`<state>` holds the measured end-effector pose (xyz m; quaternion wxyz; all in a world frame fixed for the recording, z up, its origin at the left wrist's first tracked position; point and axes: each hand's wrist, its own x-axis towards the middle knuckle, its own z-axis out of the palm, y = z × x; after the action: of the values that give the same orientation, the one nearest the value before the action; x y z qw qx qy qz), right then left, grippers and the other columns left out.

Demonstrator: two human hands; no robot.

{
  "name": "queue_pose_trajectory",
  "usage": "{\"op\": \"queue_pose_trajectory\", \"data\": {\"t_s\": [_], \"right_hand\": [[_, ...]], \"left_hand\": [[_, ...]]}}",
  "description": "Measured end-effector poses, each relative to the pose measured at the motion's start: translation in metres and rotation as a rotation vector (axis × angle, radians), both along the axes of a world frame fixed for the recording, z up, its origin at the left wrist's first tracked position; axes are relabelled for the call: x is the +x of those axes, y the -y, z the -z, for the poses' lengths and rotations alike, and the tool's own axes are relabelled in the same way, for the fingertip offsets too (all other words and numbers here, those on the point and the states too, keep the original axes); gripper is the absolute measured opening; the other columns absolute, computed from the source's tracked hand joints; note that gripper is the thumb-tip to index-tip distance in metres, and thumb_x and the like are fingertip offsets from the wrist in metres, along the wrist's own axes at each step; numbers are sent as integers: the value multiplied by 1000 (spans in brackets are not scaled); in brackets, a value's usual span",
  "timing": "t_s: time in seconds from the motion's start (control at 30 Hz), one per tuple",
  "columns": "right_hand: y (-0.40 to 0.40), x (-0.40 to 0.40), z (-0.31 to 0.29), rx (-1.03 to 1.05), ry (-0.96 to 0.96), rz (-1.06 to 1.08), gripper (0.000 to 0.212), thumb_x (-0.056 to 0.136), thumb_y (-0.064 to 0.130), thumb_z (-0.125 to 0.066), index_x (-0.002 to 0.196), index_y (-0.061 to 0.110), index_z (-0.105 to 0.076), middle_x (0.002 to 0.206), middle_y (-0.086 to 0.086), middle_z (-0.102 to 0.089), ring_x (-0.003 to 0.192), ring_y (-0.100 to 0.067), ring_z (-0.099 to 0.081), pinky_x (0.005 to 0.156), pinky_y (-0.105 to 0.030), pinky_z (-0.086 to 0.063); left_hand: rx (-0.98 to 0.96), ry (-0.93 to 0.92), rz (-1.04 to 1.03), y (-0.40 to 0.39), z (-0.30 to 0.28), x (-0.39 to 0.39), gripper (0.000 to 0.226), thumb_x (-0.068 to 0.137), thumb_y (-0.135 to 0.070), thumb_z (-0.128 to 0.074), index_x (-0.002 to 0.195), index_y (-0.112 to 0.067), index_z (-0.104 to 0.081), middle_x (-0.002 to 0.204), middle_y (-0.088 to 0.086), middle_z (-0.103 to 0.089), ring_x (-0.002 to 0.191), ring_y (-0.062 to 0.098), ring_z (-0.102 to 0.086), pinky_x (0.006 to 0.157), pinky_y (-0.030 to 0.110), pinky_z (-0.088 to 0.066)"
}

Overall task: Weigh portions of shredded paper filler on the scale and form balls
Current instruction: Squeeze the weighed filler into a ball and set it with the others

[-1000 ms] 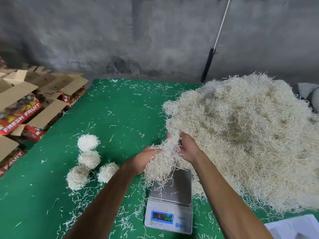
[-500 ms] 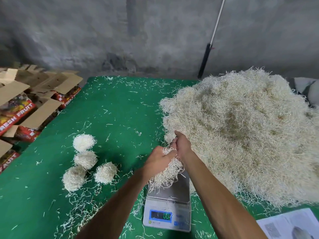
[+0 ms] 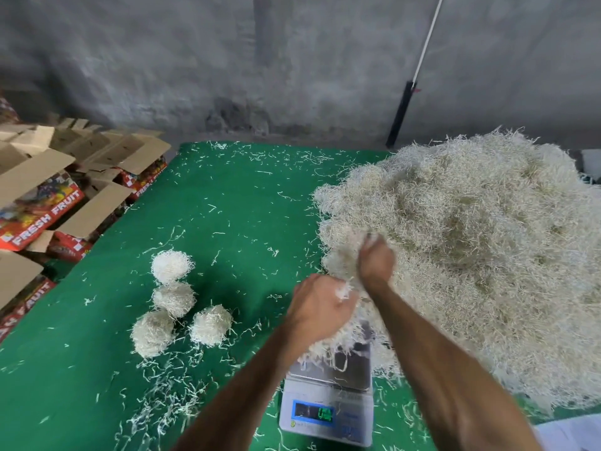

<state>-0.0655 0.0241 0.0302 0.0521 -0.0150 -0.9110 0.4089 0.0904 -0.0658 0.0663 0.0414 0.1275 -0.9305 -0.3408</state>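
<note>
A big heap of pale shredded paper filler (image 3: 481, 249) covers the right side of the green table (image 3: 227, 206). A small digital scale (image 3: 327, 408) sits at the near edge, its steel platter partly under a clump of filler (image 3: 328, 348). My left hand (image 3: 320, 307) grips that clump just above the platter. My right hand (image 3: 375, 262) is curled into the heap's near edge, pinching strands there. Several finished paper balls (image 3: 172, 301) lie together left of the scale.
Open cardboard fruit boxes (image 3: 48, 196) are stacked off the table's left edge. A pole (image 3: 409, 92) leans on the concrete wall behind. Loose shreds litter the green surface. White paper (image 3: 572, 434) lies at the bottom right corner.
My right hand has let go of the clump and moved up and right into the heap. My left hand has lowered the clump toward the scale's platter.
</note>
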Motion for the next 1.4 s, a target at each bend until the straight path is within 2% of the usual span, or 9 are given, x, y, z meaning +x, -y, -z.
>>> {"op": "queue_pose_trajectory", "data": {"t_s": [0.2, 0.3, 0.47, 0.63, 0.73, 0.97, 1.13, 1.3, 1.4], "right_hand": [[-29, -23, -6, -74, -77, 27, 48, 110, 43, -45, 98, -1, -62, 84, -21, -65, 75, -37, -63, 73, -47, -55], [-38, -8, 16, -104, 48, 27, 45, 107, 56, -42, 93, 16, -58, 79, -10, -58, 73, -26, -57, 70, -33, -44], [-66, 16, 41, -49, 142, -73, 73, 106, 58, -43, 129, -10, -60, 119, -26, -68, 95, -31, -64, 87, -34, -49], [-89, 30, 54, -33, 208, -52, 73, 107, 55, -44, 135, -12, -54, 121, -28, -67, 88, -27, -60, 66, -25, -44], [-90, 33, 57, -49, 206, -58, 69, 108, 51, -46, 127, -14, -57, 115, -29, -68, 98, -38, -68, 68, -28, -46], [-77, 39, 57, -95, 291, -78, 58, 107, 52, -47, 121, -4, -59, 91, -15, -65, 79, -25, -67, 64, -33, -51], [-71, 46, 56, -79, 298, -124, 53, 102, 64, -47, 71, 22, -38, 61, 2, -44, 39, -6, -38, 46, -22, -38], [-70, 48, 59, -70, 370, -185, 55, 97, 74, -46, 74, 25, -38, 63, -6, -56, 47, -13, -55, 78, -33, -55], [-71, 49, 58, -98, 374, -180, 58, 96, 73, -48, 84, 16, -50, 59, -6, -59, 38, -11, -56, 61, -27, -53]], "left_hand": [[-56, 120, -43, 19, 8, -16, 47, 98, -58, -46, 111, -20, -69, 56, -5, -57, 47, 9, -55, 65, 32, -57], [2, 225, -49, 5, 21, -23, 89, 87, -84, -32, 146, -19, -47, 121, 10, -70, 105, 25, -69, 99, 49, -51], [383, 531, -56, -3, 48, -23, 124, 60, -106, -21, 159, -32, -8, 168, 1, -6, 152, 30, -16, 119, 60, -13], [392, 614, -29, 19, 71, -18, 108, 64, -100, -44, 133, -17, -53, 126, 6, -53, 104, 27, -69, 87, 48, -59], [503, 621, -58, 35, 77, -18, 72, 83, -61, -71, 130, -7, -60, 122, 12, -62, 85, 26, -71, 61, 39, -62], [500, 673, -14, 51, 74, 0, 52, 88, -50, -72, 97, 1, -71, 86, 10, -75, 59, 15, -71, 54, 26, -57], [447, 377, -85, 51, 76, 2, 56, 92, -52, -66, 84, 4, -62, 72, 14, -59, 45, 14, -49, 46, 20, -41], [381, 327, -73, 48, 75, 4, 56, 91, -56, -64, 85, 0, -66, 73, 13, -64, 54, 18, -60, 56, 29, -53], [391, 334, -85, 46, 75, 5, 50, 91, -56, -64, 83, -7, -64, 74, 12, -63, 55, 17, -59, 56, 28, -53]]}}
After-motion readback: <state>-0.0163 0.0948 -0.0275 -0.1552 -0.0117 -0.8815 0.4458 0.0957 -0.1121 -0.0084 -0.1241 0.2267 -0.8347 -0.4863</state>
